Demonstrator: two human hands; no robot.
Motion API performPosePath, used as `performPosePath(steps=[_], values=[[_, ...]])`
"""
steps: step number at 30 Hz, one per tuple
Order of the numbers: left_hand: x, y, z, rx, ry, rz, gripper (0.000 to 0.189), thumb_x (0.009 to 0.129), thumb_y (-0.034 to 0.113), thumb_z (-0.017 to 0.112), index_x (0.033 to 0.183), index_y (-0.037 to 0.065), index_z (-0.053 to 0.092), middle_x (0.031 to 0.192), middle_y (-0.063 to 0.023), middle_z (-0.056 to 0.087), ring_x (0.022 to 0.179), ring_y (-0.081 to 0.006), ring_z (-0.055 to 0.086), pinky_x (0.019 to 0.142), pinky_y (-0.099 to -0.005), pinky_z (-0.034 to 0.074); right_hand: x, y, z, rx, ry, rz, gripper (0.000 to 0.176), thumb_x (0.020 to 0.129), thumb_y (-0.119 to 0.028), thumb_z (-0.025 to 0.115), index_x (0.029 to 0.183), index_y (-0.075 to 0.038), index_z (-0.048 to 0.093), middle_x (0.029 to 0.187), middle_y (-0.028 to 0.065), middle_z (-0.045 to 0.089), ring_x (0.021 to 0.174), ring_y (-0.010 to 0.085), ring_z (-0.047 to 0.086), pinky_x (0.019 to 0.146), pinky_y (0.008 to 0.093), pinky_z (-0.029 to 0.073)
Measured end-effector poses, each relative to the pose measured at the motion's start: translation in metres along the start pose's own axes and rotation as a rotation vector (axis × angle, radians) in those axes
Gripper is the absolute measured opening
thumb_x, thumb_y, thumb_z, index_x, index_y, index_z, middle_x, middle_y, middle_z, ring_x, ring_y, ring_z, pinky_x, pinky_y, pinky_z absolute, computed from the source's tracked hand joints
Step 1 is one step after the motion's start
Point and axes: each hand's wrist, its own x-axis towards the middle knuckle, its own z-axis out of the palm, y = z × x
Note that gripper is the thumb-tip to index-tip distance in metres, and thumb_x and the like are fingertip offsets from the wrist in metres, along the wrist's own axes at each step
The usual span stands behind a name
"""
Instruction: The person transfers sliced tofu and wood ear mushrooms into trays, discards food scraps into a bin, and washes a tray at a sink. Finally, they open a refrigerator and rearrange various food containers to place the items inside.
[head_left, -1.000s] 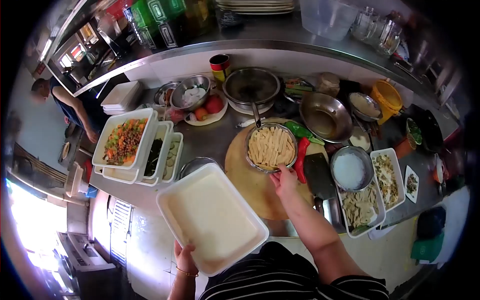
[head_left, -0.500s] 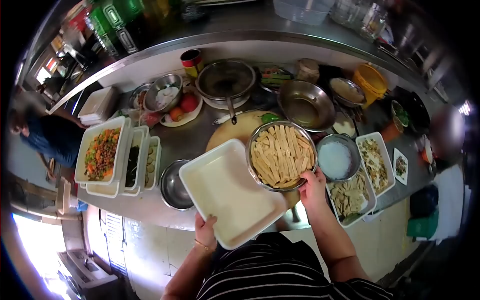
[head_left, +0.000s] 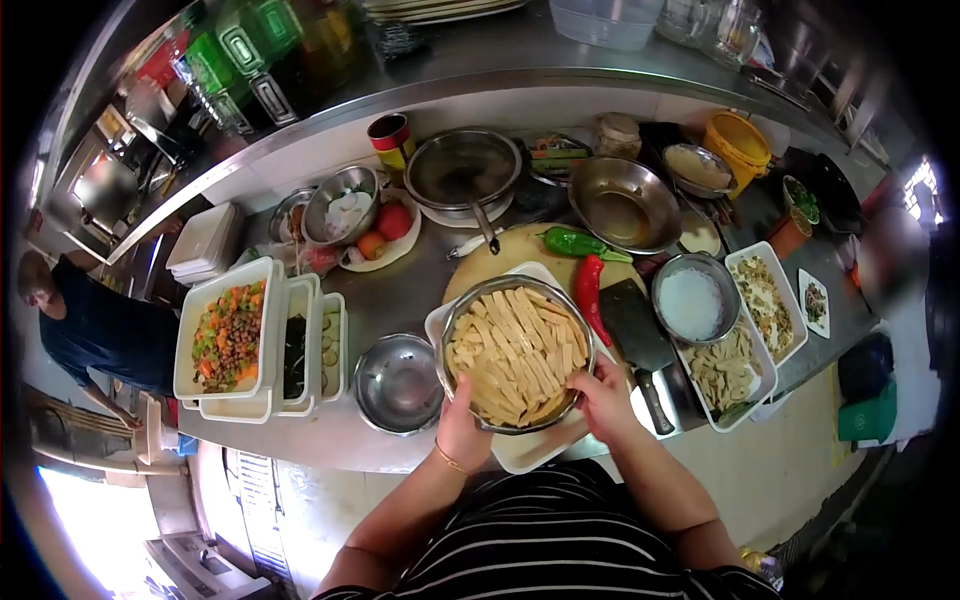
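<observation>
Both of my hands grip a round steel bowl [head_left: 445,345] filled with pale yellow strips [head_left: 515,350] that resemble tofu skin sticks. My left hand [head_left: 462,432] clasps its lower left side, thumb up on the rim. On the lower right, my right hand [head_left: 605,402] has its thumb over the rim. Beneath the bowl, mostly hidden by it, is a white tray [head_left: 528,455], partly over a round wooden cutting board [head_left: 490,252]. Green peppers [head_left: 575,243], a red pepper [head_left: 591,300] and a cleaver [head_left: 640,325] lie beyond and to the right.
A steel bowl [head_left: 398,385] stands left, near stacked white trays [head_left: 268,335] of food. Rightward are a bowl of white contents [head_left: 690,303] and a tray of pale slices [head_left: 765,385]. Pans line the back under a metal shelf [head_left: 450,85]. A person [head_left: 110,320] stands far left.
The bowl of strips has moved left over the white tray. My left hand has shifted from the tray to the bowl. The peppers and cleaver have come into view.
</observation>
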Motion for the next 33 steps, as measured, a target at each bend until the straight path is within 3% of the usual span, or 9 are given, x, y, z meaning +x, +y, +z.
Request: performPosePath(steps=[1, 4, 5, 9, 13, 22, 27, 30, 33], values=[[0.000, -0.001, -0.009, 0.117, 0.035, 0.062, 0.053, 0.097, 0.035, 0.042, 0.141, 0.008, 0.029, 0.142, -0.0094, 0.038, 0.126, -0.0262, 0.041, 0.105, -0.0410, 0.034, 0.001, -0.006, 0.000, -0.146, -0.005, 0.048, 0.047, 0.075, -0.001, 0.060, 0.121, 0.001, 0.051, 0.103, 0.0112, 0.061, 0.095, 0.0223, 0.060, 0.086, 0.0327, 0.048], [-0.005, 0.005, -0.013, 0.126, 0.100, 0.134, 0.047, 0.098, 0.030, 0.043, 0.138, 0.009, 0.031, 0.137, -0.0095, 0.042, 0.123, -0.0252, 0.045, 0.100, -0.0416, 0.041, 0.000, -0.021, 0.023, -1.044, 0.147, -0.870, 0.051, 0.075, -0.007, 0.064, 0.122, 0.003, 0.049, 0.107, 0.0157, 0.058, 0.103, 0.0274, 0.056, 0.091, 0.0375, 0.045], [-0.008, 0.006, -0.009, 0.188, 0.120, 0.162, 0.050, 0.098, 0.033, 0.043, 0.138, 0.007, 0.030, 0.138, -0.0110, 0.042, 0.123, -0.0266, 0.045, 0.101, -0.0425, 0.040, 0.002, -0.027, 0.026, -1.135, 0.053, -0.922, 0.058, 0.073, -0.010, 0.067, 0.125, 0.004, 0.046, 0.115, 0.0206, 0.054, 0.108, 0.0330, 0.053, 0.093, 0.0404, 0.042], [-0.021, 0.007, -0.008, 0.264, 0.175, 0.222, 0.047, 0.098, 0.028, 0.043, 0.139, 0.011, 0.027, 0.134, -0.0101, 0.043, 0.121, -0.0241, 0.046, 0.100, -0.0392, 0.041, 0.006, -0.032, 0.072, -1.276, -0.281, -0.930, 0.061, 0.072, -0.014, 0.069, 0.127, 0.001, 0.046, 0.124, 0.0221, 0.051, 0.110, 0.0380, 0.050, 0.095, 0.0412, 0.042], [-0.035, 0.005, 0.006, 0.274, 0.278, 0.243, 0.047, 0.098, 0.030, 0.047, 0.137, 0.013, 0.028, 0.130, -0.0059, 0.046, 0.116, -0.0185, 0.048, 0.095, -0.0345, 0.043, 0.023, -0.015, 0.091, -1.464, -0.293, -0.873, 0.078, 0.070, -0.034, 0.073, 0.132, -0.001, 0.039, 0.125, 0.0212, 0.049, 0.113, 0.0387, 0.047, 0.096, 0.0435, 0.040], [-0.037, -0.001, -0.013, 0.296, 0.250, 0.285, 0.041, 0.098, 0.027, 0.046, 0.134, 0.012, 0.033, 0.127, -0.0070, 0.049, 0.115, -0.0197, 0.050, 0.095, -0.0356, 0.045, 0.035, 0.005, 0.095, -1.453, -0.350, -0.591, 0.079, 0.068, -0.054, 0.070, 0.127, -0.008, 0.046, 0.114, 0.0208, 0.052, 0.105, 0.0392, 0.051, 0.092, 0.0446, 0.042], [-0.029, 0.004, -0.013, 0.372, 0.234, 0.182, 0.046, 0.097, 0.037, 0.045, 0.138, 0.022, 0.028, 0.134, -0.0059, 0.043, 0.117, -0.0257, 0.050, 0.090, -0.0472, 0.049, 0.039, 0.002, 0.090, -1.448, -0.388, -0.458, 0.084, 0.065, -0.055, 0.071, 0.131, -0.012, 0.045, 0.119, 0.0215, 0.050, 0.111, 0.0402, 0.049, 0.093, 0.0452, 0.043], [-0.020, 0.003, 0.000, 0.486, 0.235, 0.202, 0.046, 0.097, 0.038, 0.045, 0.137, 0.023, 0.028, 0.133, -0.0054, 0.043, 0.115, -0.0264, 0.051, 0.087, -0.0465, 0.051, 0.042, 0.015, 0.084, -1.263, -0.346, -0.600, 0.089, 0.063, -0.053, 0.073, 0.135, -0.011, 0.041, 0.116, 0.0206, 0.051, 0.107, 0.0415, 0.051, 0.092, 0.0452, 0.043], [-0.010, 0.003, 0.004, 0.512, 0.247, 0.192, 0.045, 0.098, 0.032, 0.044, 0.136, 0.016, 0.027, 0.130, -0.0082, 0.044, 0.115, -0.0245, 0.050, 0.091, -0.0419, 0.048, 0.045, 0.018, 0.077, -1.178, -0.344, -0.418, 0.089, 0.065, -0.049, 0.073, 0.138, -0.012, 0.036, 0.123, 0.0227, 0.047, 0.110, 0.0430, 0.049, 0.095, 0.0444, 0.042]])
